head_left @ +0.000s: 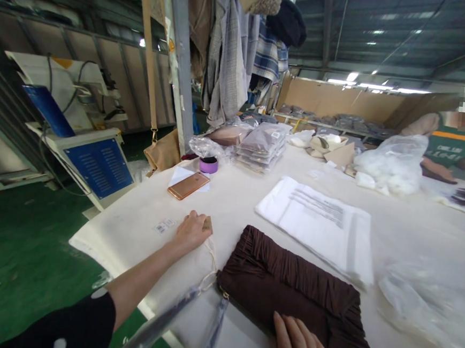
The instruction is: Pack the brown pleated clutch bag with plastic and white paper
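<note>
Saw right hand (297, 342) nearest the lens, at the bottom edge, laid flat and open on the brown garment (291, 291), fingers extended, gripping nothing, just pressing down. Found garment lying flat on the table (239, 196) at the near side, pleated, folded to a rough rectangle. Spotted left hand (191, 231) further out to the left, palm down on the table, fingers curled over a small tan tag (208, 224). Couldn't tell whether pinched or only pinned under the fingertips. Traced a pale cord (211, 261) from the tag back to the garment's near-left corner. Noted small stickers (164, 225) just beside the left hand, a phone (188, 185) and purple tape roll (208, 164) beyond. Also noted a stack of white bags (321, 224) just past the garment and a clear bag (428, 296) to the right. Saw a co-worker (452, 148) at far right, well apart. Judged the step as tag handling with the garment pressed steady. Reckoned any next move called for a slack cord and a firm right palm, so as not to drag the pleats.
</note>
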`<act>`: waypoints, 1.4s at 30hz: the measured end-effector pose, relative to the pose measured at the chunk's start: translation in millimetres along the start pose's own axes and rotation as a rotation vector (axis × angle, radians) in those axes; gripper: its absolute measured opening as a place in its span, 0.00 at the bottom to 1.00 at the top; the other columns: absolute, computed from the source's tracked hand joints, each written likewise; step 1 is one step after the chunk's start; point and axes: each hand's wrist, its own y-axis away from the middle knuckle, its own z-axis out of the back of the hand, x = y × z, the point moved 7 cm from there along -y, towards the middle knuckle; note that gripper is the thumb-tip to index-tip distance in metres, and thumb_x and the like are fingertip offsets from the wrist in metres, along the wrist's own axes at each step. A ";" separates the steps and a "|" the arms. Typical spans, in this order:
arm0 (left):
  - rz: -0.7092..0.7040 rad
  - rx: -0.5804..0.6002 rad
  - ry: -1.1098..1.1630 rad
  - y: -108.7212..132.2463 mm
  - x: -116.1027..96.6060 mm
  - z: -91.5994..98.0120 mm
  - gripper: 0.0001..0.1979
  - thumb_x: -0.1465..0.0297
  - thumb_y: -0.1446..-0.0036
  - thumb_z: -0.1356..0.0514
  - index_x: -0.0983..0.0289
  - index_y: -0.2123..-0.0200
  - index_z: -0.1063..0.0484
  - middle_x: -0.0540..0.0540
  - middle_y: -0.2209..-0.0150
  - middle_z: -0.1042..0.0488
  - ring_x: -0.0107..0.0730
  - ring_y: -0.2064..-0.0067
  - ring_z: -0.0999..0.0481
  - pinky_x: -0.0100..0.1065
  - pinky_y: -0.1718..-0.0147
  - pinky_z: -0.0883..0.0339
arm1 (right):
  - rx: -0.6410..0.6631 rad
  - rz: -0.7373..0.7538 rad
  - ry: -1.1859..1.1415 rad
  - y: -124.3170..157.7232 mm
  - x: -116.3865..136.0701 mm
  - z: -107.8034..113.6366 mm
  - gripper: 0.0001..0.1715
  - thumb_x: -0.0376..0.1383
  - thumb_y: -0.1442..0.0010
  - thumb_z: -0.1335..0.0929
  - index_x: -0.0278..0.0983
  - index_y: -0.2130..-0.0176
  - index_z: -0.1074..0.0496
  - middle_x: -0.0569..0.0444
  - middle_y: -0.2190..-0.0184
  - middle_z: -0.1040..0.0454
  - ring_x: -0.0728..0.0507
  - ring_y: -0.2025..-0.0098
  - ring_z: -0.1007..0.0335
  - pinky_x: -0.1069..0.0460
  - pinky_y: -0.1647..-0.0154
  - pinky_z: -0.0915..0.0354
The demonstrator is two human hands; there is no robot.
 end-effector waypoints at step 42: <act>-0.218 0.236 0.182 166.6 -107.8 -88.0 0.34 0.63 0.43 0.49 0.76 0.38 0.52 0.71 0.36 0.55 0.55 0.35 0.57 0.57 0.39 0.60 | -0.040 -0.106 -0.309 -17.7 -16.9 0.0 0.12 0.30 0.39 0.40 0.30 0.57 0.31 0.46 0.68 0.28 0.44 0.64 0.32 0.49 0.62 0.34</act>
